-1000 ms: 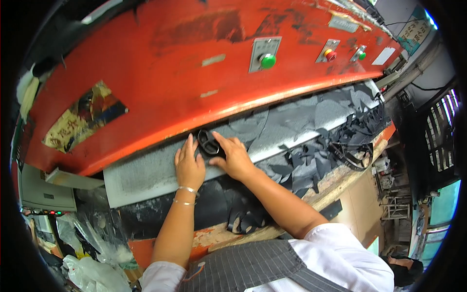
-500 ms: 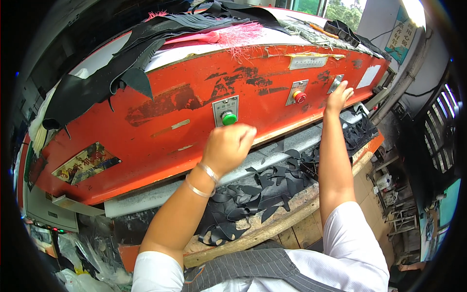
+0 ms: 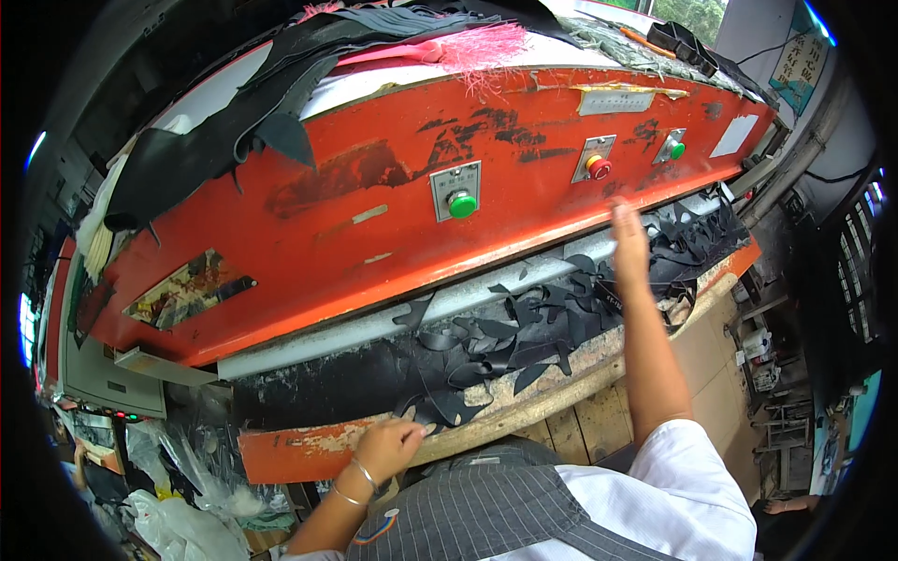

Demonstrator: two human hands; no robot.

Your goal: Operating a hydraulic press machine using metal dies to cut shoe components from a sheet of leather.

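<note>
My left hand [image 3: 388, 451], a bangle on its wrist, hovers low by the worn orange front edge [image 3: 313, 439] of a machine bed. Its fingers are curled in, and I see nothing in them. My right hand [image 3: 630, 245] is raised over the bed with fingers stretched out and nothing held. Black leather-like scraps [image 3: 543, 313] lie strewn across the bed beneath it. Behind both hands stands the red machine beam [image 3: 346, 252], carrying a large green button [image 3: 462, 205], a red knob [image 3: 599, 167] and a smaller green button [image 3: 677, 150].
Black sheets [image 3: 178, 178] drape over the beam's top beside a frayed pink cloth [image 3: 468, 47]. A wooden rail [image 3: 533, 411] runs along the bed's near side. Clear plastic bags [image 3: 168, 528] sit at lower left, below a grey control box [image 3: 112, 374].
My left hand has dropped from beside the large green button to the bed's front edge. My right hand has come down off the smaller green button, now uncovered. More of the bed shows.
</note>
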